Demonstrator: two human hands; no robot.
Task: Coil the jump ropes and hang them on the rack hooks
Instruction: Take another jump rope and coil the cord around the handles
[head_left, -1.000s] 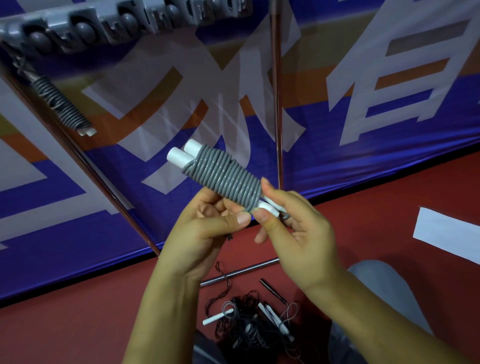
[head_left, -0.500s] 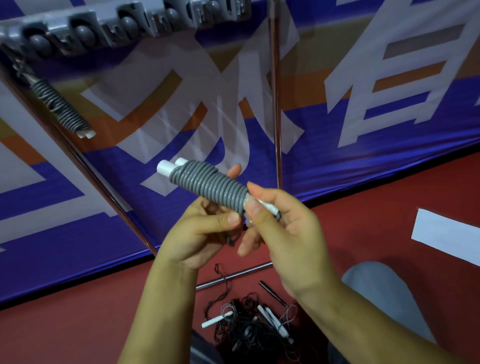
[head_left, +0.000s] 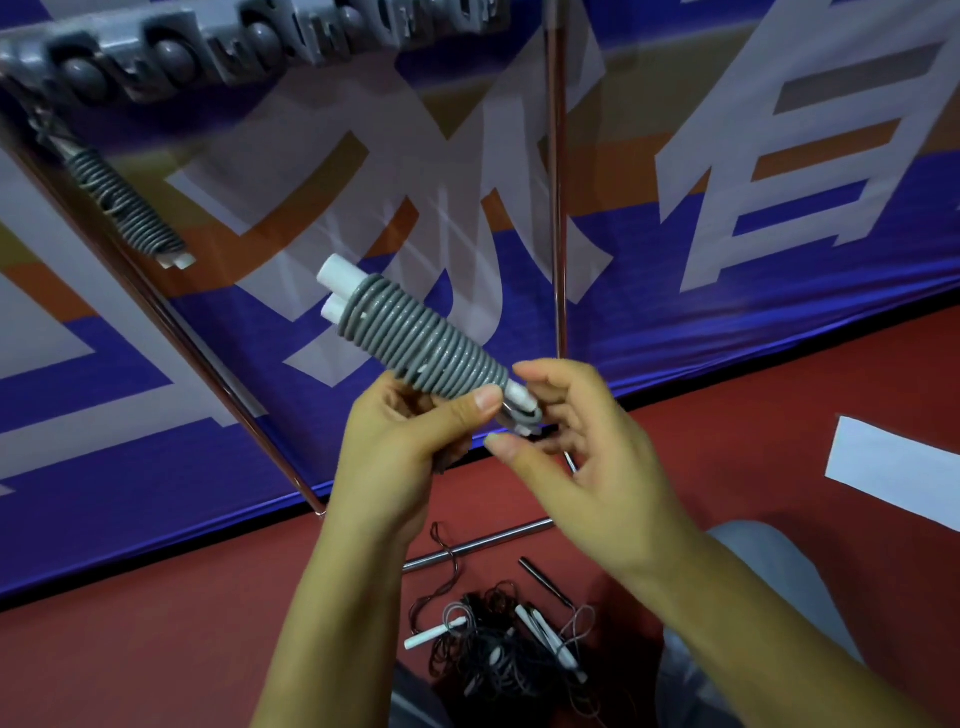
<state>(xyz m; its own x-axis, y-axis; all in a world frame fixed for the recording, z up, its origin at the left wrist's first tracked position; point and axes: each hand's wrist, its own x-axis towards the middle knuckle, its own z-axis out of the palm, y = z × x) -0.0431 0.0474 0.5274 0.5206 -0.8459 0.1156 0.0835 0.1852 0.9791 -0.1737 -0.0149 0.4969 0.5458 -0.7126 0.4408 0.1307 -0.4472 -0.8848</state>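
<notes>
Left hand (head_left: 410, 441) covered the underside of the coiled jump rope (head_left: 421, 338); rope end hidden behind the right hand (head_left: 582, 452) fingers. Rack hooks (head_left: 249, 47) were blurred, cut by the top edge. Floor rope pile (head_left: 498, 649) was too tangled to count.

open air is seen between the hands and the hook rail (head_left: 249, 47) at upper left. one hook is taken by a hung coiled rope (head_left: 124, 200). two slanting metal rods (head_left: 557, 182) cross the way, and tangled ropes (head_left: 498, 649) are piled on the floor below.
</notes>
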